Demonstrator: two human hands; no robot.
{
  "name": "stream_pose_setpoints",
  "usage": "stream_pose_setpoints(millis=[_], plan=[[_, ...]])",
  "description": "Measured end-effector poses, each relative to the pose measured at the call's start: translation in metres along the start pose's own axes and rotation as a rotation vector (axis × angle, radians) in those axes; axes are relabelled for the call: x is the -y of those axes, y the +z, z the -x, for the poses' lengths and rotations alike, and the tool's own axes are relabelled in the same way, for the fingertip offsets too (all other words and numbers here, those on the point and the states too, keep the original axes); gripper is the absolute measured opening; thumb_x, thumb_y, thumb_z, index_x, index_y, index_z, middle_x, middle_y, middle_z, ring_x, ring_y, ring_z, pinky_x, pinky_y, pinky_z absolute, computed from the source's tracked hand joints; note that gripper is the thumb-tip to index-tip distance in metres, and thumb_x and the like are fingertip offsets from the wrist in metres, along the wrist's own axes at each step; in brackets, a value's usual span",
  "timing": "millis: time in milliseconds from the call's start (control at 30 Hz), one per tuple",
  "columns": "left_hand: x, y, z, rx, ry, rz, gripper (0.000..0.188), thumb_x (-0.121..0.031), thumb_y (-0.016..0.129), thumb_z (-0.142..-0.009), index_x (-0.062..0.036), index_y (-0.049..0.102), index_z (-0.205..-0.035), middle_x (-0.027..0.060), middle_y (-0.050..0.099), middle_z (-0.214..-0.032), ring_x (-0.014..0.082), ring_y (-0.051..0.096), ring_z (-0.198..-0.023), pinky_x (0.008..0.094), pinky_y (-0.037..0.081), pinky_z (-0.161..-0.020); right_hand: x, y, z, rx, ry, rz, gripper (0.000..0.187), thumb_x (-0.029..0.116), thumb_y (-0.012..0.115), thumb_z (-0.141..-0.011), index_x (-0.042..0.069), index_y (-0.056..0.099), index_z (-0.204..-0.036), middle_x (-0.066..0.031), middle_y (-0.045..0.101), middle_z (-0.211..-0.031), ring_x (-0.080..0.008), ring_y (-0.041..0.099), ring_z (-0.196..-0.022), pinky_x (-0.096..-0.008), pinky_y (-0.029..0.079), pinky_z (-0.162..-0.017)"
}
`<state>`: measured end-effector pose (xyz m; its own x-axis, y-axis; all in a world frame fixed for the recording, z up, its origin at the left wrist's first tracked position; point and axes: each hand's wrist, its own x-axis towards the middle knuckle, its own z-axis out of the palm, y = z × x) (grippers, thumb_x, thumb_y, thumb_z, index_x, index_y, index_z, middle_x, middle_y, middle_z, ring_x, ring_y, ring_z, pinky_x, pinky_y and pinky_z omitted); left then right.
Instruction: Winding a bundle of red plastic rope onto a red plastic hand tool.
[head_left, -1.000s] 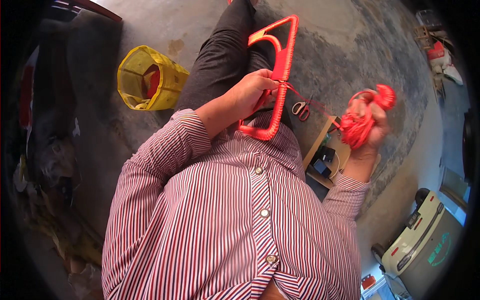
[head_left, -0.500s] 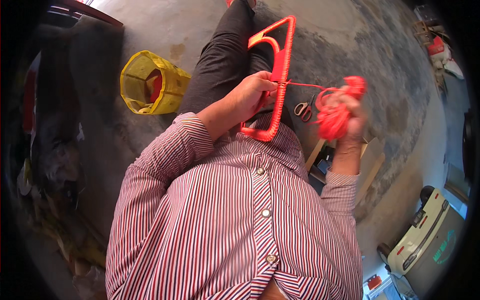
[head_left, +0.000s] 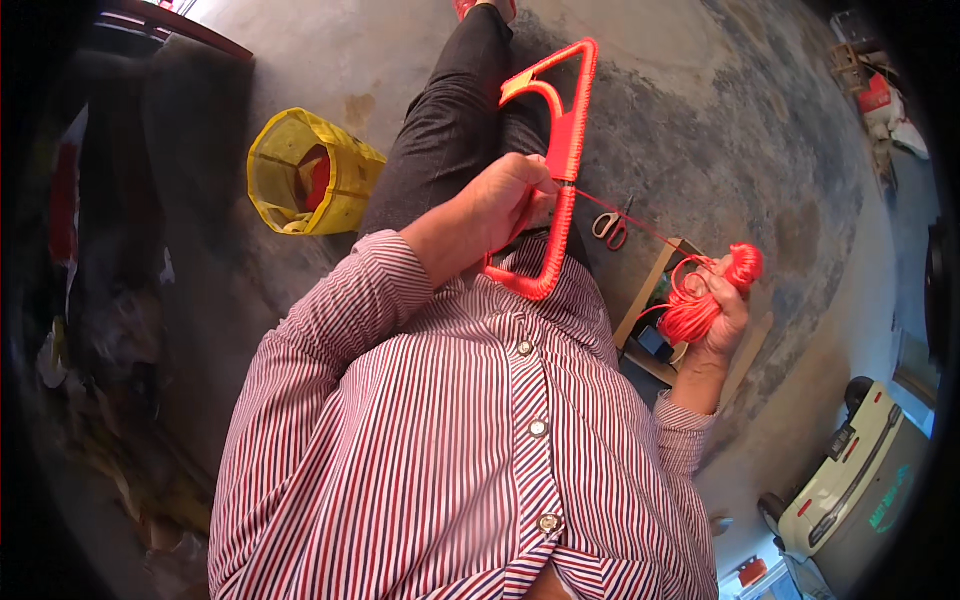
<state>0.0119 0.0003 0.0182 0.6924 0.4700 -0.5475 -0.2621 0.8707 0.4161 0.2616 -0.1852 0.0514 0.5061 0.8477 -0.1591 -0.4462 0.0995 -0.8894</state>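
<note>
One red frame (head_left: pixel 560 170), one cord bundle (head_left: pixel 705 300), two hands.

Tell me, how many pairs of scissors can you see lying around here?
1: the scissors lie on the concrete floor, right of the red frame. Others may be hidden.

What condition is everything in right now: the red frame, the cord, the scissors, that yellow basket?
Red triangular plastic frame: gripped by the left hand, one side wrapped in cord.
Bundle of red cord: loosely coiled in the right hand, one strand taut to the frame.
Red-handled scissors: lying on the concrete floor.
Yellow mesh basket: tipped over, something red inside.
</note>
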Motion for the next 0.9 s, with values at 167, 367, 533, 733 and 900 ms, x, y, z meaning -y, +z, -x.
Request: stream_pose_setpoints(millis=[167, 367, 533, 733, 900], plan=[[-0.012, 0.012, 0.015, 0.048, -0.008, -0.109, 0.012, -0.019, 0.052, -0.086, -0.0076, 0.054, -0.084, 0.0039, 0.053, -0.066, 0.0157, 0.048, -0.054, 0.0283, 0.04, -0.052, -0.039, -0.026, -0.022, -0.07, 0.315, 0.046, 0.012, 0.008, 0.061, -0.083, 0.005, 0.058, -0.094, -0.0052, 0.056, -0.073, -0.0173, 0.057, -0.062, -0.0303, 0.049, -0.059], [-0.006, 0.015, 0.033, -0.072, -0.019, -0.143, 0.023, -0.031, 0.052, -0.091, -0.0086, 0.057, -0.094, 0.0063, 0.062, -0.076, 0.0183, 0.059, -0.064, 0.0314, 0.049, -0.059, -0.052, 0.02, -0.033, 0.025, 0.192, 0.13, 0.027, 0.021, 0.059, -0.091, 0.003, 0.057, -0.112, -0.0062, 0.061, -0.085, -0.0148, 0.058, -0.065, -0.0287, 0.05, -0.059], [0.002, 0.005, 0.019, -0.2, 0.105, -0.44, 0.027, -0.023, 0.06, -0.088, -0.0099, 0.054, -0.11, 0.0022, 0.06, -0.088, 0.0135, 0.058, -0.076, 0.029, 0.047, -0.067, -0.038, 0.067, -0.027, 0.225, 0.182, 0.017, 0.03, 0.029, 0.06, -0.091, 0.003, 0.058, -0.105, -0.0075, 0.061, -0.086, -0.0149, 0.059, -0.066, -0.0276, 0.05, -0.061], [-0.024, 0.042, 0.041, -0.045, 0.865, -1.426, 0.053, -0.04, 0.061, -0.088, -0.0003, 0.055, -0.123, 0.0161, 0.049, -0.126, 0.031, 0.046, -0.121, 0.0434, 0.037, -0.103, -0.021, 0.091, -0.022, 0.424, 0.396, -0.241, 0.039, 0.034, 0.064, -0.089, 0.0, 0.058, -0.107, -0.0084, 0.061, -0.088, -0.0184, 0.061, -0.07, -0.0303, 0.051, -0.065], [-0.013, 0.089, 0.044, 0.205, 0.861, -1.481, 0.074, -0.055, 0.061, -0.086, -0.0014, 0.046, -0.135, 0.0228, 0.044, -0.133, 0.038, 0.043, -0.125, 0.0485, 0.032, -0.107, -0.025, 0.102, -0.022, 0.422, 0.319, -0.389, 0.047, 0.039, 0.059, -0.09, 0.001, 0.052, -0.117, -0.0076, 0.059, -0.099, -0.0195, 0.061, -0.086, -0.0337, 0.054, -0.076]])
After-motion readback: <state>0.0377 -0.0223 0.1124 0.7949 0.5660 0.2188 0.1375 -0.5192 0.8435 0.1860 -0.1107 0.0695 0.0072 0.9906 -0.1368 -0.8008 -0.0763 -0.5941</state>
